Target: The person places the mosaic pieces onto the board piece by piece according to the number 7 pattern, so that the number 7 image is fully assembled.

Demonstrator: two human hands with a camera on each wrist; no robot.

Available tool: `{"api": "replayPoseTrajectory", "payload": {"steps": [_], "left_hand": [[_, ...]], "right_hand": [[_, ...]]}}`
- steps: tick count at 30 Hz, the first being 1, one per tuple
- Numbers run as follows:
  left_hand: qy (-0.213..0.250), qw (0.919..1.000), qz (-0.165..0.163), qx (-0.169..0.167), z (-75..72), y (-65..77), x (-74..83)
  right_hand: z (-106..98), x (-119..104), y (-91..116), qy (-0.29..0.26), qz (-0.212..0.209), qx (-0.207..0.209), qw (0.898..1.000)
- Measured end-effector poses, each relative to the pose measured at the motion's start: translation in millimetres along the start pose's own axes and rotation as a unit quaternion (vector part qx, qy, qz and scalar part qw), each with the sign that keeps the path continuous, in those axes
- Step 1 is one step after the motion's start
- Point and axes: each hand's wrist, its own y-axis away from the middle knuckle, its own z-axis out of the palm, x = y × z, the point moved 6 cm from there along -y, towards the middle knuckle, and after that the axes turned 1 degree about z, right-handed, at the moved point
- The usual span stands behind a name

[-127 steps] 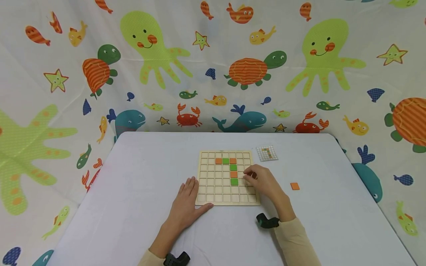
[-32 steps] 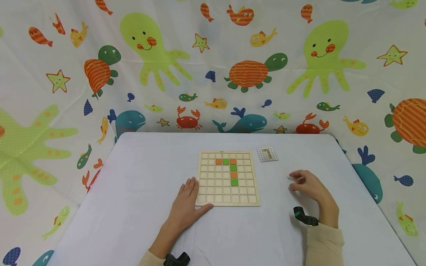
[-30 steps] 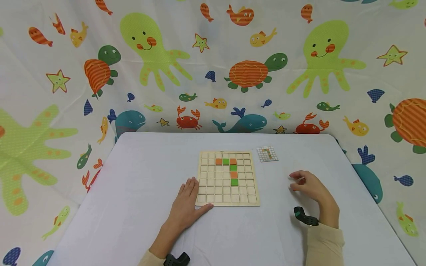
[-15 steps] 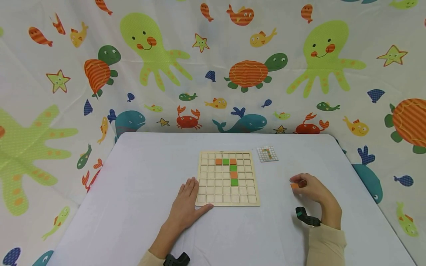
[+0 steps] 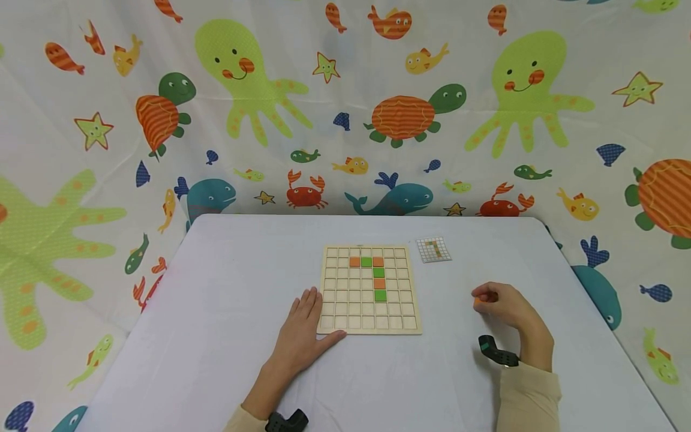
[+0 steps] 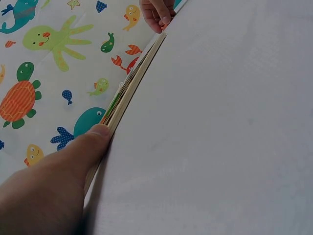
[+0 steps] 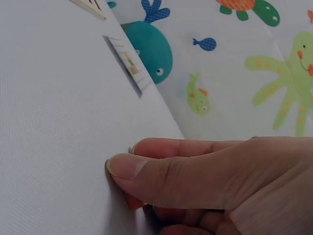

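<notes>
A wooden grid board (image 5: pixel 345 312) lies on the white table, with orange and green square tiles set in some cells: a short row and a column running down from its right end. My left hand (image 5: pixel 299 330) lies flat with straight fingers against the board's left edge, the thumb at its lower left corner. In the left wrist view the thumb (image 6: pixel 88 147) touches the board's side. Away to the right, my right hand (image 5: pixel 504 306) pinches an orange square tile (image 7: pixel 133 201) between thumb and fingers, low over the table. Most of that tile is hidden by the fingers.
A small pattern card (image 5: pixel 433 249) showing a gridded figure lies right of the board's upper corner, between it and the far edge. Behind the table (image 5: pixel 248 258) hangs a cloth (image 5: pixel 324 174) printed with sea animals.
My right hand has moved right from the board's right side to the orange tile that lay on the table, and now grips it. The left hand has stayed in place.
</notes>
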Motion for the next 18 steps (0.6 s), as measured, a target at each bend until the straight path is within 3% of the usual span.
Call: {"api": "replayPoseTrajectory", "payload": {"steps": [13,18], "left_hand": [[0.006,0.9999,-0.006,-0.008,1.8,-0.6,-1.2],[0.006,0.9999,-0.005,-0.008,1.2,-0.8,-0.5]], "right_hand": [[-4.1,4.1,0.4,0.015,0.019,0.023,0.999],[-5.1,2.6,-0.2,0.013,0.009,0.037,0.999]]}}
